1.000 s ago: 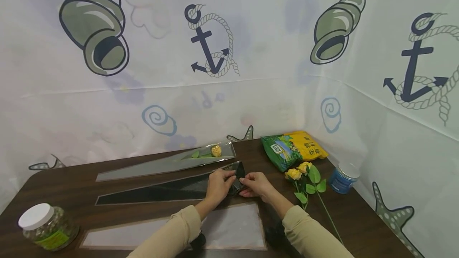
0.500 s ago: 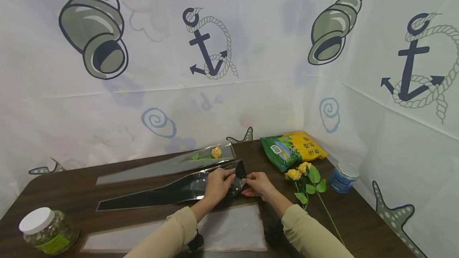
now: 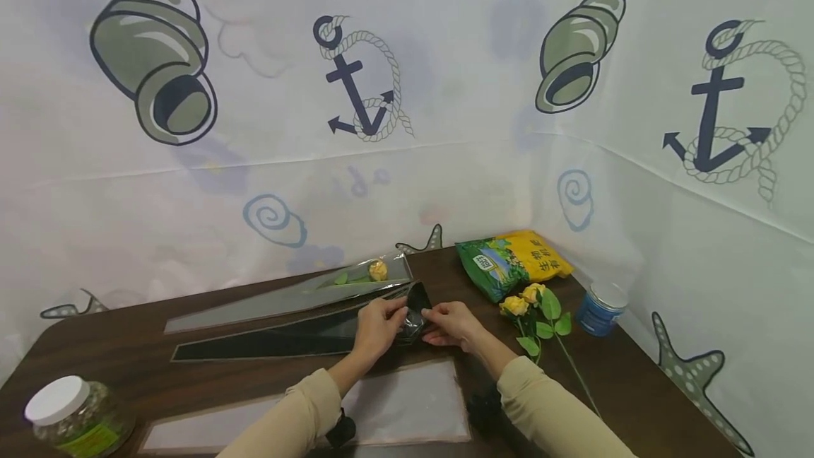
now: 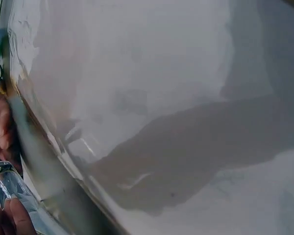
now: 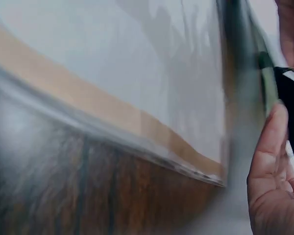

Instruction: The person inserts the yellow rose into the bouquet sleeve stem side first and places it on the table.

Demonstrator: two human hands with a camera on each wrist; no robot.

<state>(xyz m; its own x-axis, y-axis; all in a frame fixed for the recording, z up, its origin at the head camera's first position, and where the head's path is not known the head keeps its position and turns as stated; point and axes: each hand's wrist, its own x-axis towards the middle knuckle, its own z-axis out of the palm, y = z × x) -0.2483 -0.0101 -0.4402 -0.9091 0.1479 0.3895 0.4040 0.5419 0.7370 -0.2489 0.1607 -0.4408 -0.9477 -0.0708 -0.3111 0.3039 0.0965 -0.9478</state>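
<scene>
A long tapered black flower sleeve [image 3: 273, 339] with a clear plastic front lies across the middle of the table, its wide end to the right. At that wide end, my left hand [image 3: 376, 327] pinches the film, and my right hand [image 3: 454, 325] pinches the right edge between thumb and fingers. A black flap [image 3: 417, 297] stands curled up between the hands. In the right wrist view, the right hand [image 5: 272, 181] is beside the black sheet [image 5: 290, 110]. Fingers of the left hand [image 4: 17, 218] touch shiny film in the left wrist view.
Behind lies a grey sleeve [image 3: 222, 313] holding a yellow rose [image 3: 378, 270]. A white sleeve [image 3: 407, 401] lies in front, under the forearms. At right are yellow roses [image 3: 533, 292], a green-yellow bag [image 3: 531, 258] and a blue tin [image 3: 599, 311]. A white-lidded jar [image 3: 79, 415] stands at left.
The black sleeve bulged up half a second ago and lies flatter now. Its flap at the wide end curls more. Both hands keep their hold, and the view has turned slightly.
</scene>
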